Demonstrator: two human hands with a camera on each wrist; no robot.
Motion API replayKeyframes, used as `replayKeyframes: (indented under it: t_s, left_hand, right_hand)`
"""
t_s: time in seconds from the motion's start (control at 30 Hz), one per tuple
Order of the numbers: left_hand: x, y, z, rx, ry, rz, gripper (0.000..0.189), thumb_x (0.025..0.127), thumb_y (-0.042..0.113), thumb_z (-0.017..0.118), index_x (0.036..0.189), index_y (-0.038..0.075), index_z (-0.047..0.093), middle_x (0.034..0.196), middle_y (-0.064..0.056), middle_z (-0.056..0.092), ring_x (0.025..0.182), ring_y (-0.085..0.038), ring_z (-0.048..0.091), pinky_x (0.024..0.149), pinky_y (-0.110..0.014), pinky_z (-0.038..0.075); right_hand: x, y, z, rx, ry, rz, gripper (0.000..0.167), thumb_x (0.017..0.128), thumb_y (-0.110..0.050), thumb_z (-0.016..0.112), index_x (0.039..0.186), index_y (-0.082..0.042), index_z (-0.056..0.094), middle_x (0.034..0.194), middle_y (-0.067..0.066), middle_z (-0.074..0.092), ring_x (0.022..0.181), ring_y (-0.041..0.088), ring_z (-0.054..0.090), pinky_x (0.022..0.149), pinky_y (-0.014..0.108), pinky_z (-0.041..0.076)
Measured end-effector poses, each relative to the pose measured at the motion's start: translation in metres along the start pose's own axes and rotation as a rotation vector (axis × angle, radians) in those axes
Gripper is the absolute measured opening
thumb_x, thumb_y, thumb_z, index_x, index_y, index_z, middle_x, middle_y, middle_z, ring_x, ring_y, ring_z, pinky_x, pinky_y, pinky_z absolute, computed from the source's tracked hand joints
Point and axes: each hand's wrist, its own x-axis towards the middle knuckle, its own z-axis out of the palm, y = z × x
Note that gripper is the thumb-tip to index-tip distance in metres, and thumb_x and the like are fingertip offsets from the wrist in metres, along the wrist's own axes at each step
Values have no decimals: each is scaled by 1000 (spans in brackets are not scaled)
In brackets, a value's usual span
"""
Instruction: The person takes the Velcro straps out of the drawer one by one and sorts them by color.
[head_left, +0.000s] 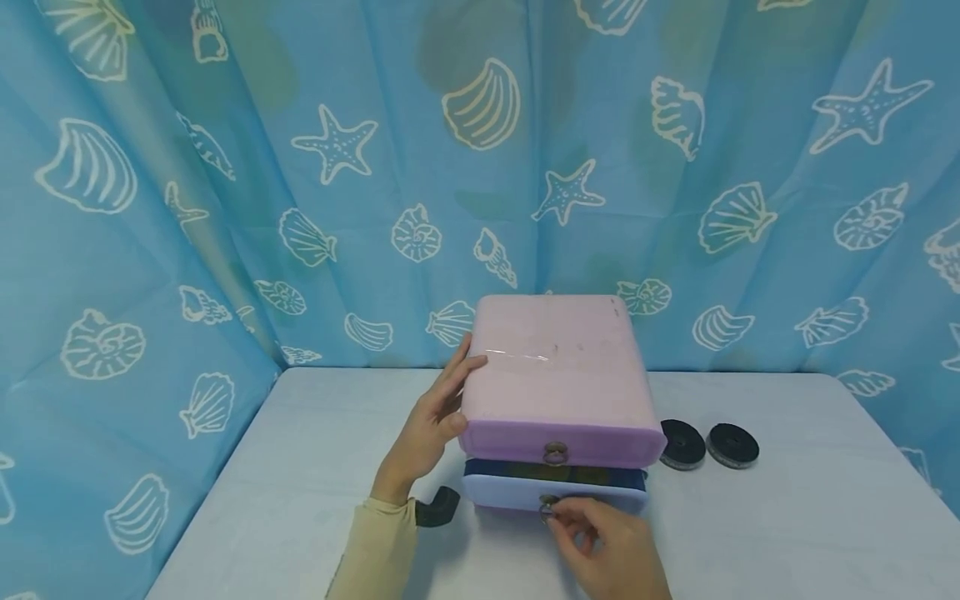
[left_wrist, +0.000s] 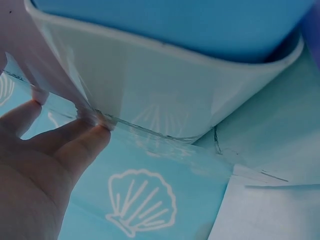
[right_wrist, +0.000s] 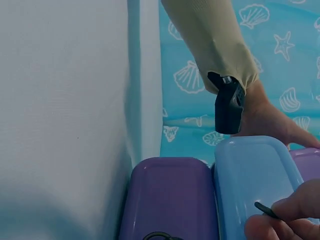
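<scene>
A pink drawer cabinet [head_left: 555, 358] stands on the table, with a purple top drawer [head_left: 495, 443], a light blue drawer [head_left: 510, 492] below it and a purple bottom drawer [right_wrist: 170, 200]. The blue drawer is pulled partly out; its inside is dark and hard to make out. My right hand [head_left: 611, 537] pinches the blue drawer's metal ring pull [right_wrist: 265, 209] between thumb and finger. Against the cabinet's left side my left hand [head_left: 423, 429] rests with fingers extended; in the left wrist view its fingertips [left_wrist: 97, 132] touch the glossy side wall.
Two black round rolls [head_left: 732, 446] lie on the white table [head_left: 810, 508], right of the cabinet. A black wrist camera [head_left: 437, 507] sticks out from the left sleeve. A blue shell-patterned curtain [head_left: 420, 167] hangs behind the table and along its left side.
</scene>
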Motion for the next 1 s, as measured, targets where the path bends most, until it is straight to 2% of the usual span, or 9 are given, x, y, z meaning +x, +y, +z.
replayKeyframes:
  t_s: [0.13, 0.27, 0.4, 0.53, 0.73, 0.87, 1.0]
  left_hand:
    - [-1, 0, 0, 13, -4, 12, 85, 95, 70, 45, 156, 11, 36, 170, -3, 4, 154, -28, 11, 113, -62, 27]
    - [-1, 0, 0, 22, -5, 31, 77, 101, 62, 42, 156, 9, 36, 169, -4, 5, 154, -26, 9, 115, -58, 27]
    - [-1, 0, 1, 17, 5, 17, 67, 104, 54, 45, 155, 11, 38, 169, -2, 6, 154, -23, 8, 117, -52, 26]
    - [-2, 0, 0, 10, 13, 5, 65, 104, 52, 46, 155, 13, 40, 169, -2, 7, 155, -21, 8, 117, -50, 26]
    - [-3, -2, 0, 9, 11, -3, 64, 104, 51, 47, 155, 14, 39, 169, -4, 6, 155, -21, 8, 117, -51, 25]
    - [-3, -2, 0, 10, 15, -9, 63, 104, 51, 47, 155, 14, 40, 169, -2, 7, 154, -21, 9, 117, -50, 26]
    - [-4, -2, 0, 6, 16, -9, 63, 104, 51, 47, 155, 13, 40, 169, -1, 7, 154, -21, 9, 117, -49, 26]
  right_hand:
    - [-3, -6, -3, -14, -38, 42, 30, 69, 0, 89, 80, -22, 72, 72, -20, 65, 59, -7, 51, 49, 19, 45]
    - [-6, -8, -5, -28, -44, 51, 29, 69, -3, 89, 79, -24, 72, 70, -22, 63, 57, -7, 48, 48, 19, 44]
    - [-11, -6, -5, -15, -17, -24, 31, 66, -1, 90, 79, -22, 72, 68, -21, 63, 55, -10, 46, 47, 14, 41]
    - [-16, -5, -4, -9, 8, -107, 34, 61, 1, 91, 79, -21, 72, 67, -23, 61, 55, -13, 45, 47, 10, 39]
    - [-26, -10, -6, -26, -1, -94, 36, 61, -3, 93, 82, -25, 73, 70, -28, 58, 57, -14, 46, 49, 7, 38]
    - [-32, -12, -9, -12, -38, -88, 36, 63, -3, 92, 86, -25, 73, 73, -26, 61, 59, -12, 49, 50, 7, 39]
    - [-37, -12, -12, -32, -121, -63, 28, 71, -8, 90, 87, -25, 74, 76, -25, 63, 61, -11, 51, 52, 10, 42]
